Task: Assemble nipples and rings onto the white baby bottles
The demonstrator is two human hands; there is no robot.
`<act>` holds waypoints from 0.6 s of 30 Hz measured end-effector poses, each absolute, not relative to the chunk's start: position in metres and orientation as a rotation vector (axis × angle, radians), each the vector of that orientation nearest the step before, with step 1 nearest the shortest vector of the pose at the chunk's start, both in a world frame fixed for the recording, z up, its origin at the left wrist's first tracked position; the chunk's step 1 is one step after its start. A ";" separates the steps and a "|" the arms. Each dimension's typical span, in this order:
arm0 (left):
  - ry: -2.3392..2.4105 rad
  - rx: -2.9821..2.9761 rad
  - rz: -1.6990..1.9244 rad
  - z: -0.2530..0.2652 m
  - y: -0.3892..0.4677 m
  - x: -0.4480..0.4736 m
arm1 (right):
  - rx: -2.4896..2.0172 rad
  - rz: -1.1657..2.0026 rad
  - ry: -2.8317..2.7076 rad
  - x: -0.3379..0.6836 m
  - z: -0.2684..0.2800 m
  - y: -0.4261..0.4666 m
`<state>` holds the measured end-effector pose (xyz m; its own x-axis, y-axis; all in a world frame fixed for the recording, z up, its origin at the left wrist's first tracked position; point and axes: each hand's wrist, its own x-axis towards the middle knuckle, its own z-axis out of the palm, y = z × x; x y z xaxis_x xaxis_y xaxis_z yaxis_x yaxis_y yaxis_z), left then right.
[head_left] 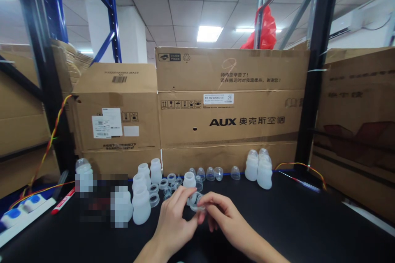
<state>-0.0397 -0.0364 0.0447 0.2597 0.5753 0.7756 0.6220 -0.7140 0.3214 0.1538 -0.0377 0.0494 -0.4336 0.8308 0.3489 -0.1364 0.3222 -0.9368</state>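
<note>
A translucent bottle collar ring point(196, 206) is held between my two hands, tilted above the dark tabletop. My left hand point(176, 215) closes on its left side, thumb below and fingers above. From the right, my right hand point(224, 213) pinches the ring's edge between thumb and fingers. Part of the ring is hidden by my fingers, and I cannot tell whether a nipple sits in it. Just behind, a white baby bottle point(189, 180) stands upright without a cap. More open bottles point(141, 205) stand left of my hands, beside loose collar rings point(154, 200) and clear nipples point(167, 192).
Several clear dome caps point(210, 174) line the back. Capped bottles point(264, 172) stand at the back right, another capped bottle point(84, 170) at the back left. At left lie a red marker point(63, 200) and a power strip point(27, 218). Cardboard panels point(231, 131) wall the back.
</note>
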 end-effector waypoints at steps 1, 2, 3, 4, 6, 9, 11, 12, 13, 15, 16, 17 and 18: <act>-1.166 -2.464 -1.468 0.045 -0.037 -0.039 | -0.665 1.245 -1.650 0.154 0.049 -0.038; -1.163 -2.471 -1.462 0.046 -0.038 -0.038 | -0.690 1.216 -1.663 0.154 0.049 -0.038; -1.163 -2.474 -1.456 0.046 -0.039 -0.038 | -0.710 1.182 -1.677 0.155 0.049 -0.039; -1.160 -2.472 -1.452 0.047 -0.040 -0.038 | -0.730 1.139 -1.696 0.155 0.048 -0.040; -1.157 -2.457 -1.448 0.046 -0.040 -0.038 | -0.762 1.024 -1.761 0.157 0.047 -0.041; -1.164 -2.435 -1.453 0.045 -0.039 -0.039 | -0.790 0.838 -1.870 0.161 0.046 -0.040; -1.162 -2.440 -1.455 0.044 -0.039 -0.039 | -0.769 0.791 -1.934 0.163 0.045 -0.038; -1.152 -2.444 -1.454 0.044 -0.039 -0.038 | -0.755 0.778 -1.958 0.164 0.044 -0.038; -1.135 -2.446 -1.454 0.044 -0.040 -0.037 | -0.751 0.760 -1.985 0.164 0.044 -0.037; -1.087 -2.441 -1.454 0.046 -0.042 -0.036 | -0.779 0.690 -2.040 0.165 0.043 -0.036; -1.063 -2.437 -1.455 0.047 -0.042 -0.035 | -0.806 0.644 -2.065 0.165 0.043 -0.036; -1.044 -2.436 -1.457 0.048 -0.043 -0.035 | -0.838 0.598 -2.084 0.164 0.044 -0.036; -1.032 -2.440 -1.455 0.048 -0.044 -0.034 | -0.869 0.561 -2.094 0.164 0.044 -0.037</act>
<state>-0.0340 -0.0438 0.0482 0.3060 0.4922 0.8149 0.6067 -0.7605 0.2315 0.1642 -0.0368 0.0444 -0.4583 0.7380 0.4953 0.3915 0.6679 -0.6329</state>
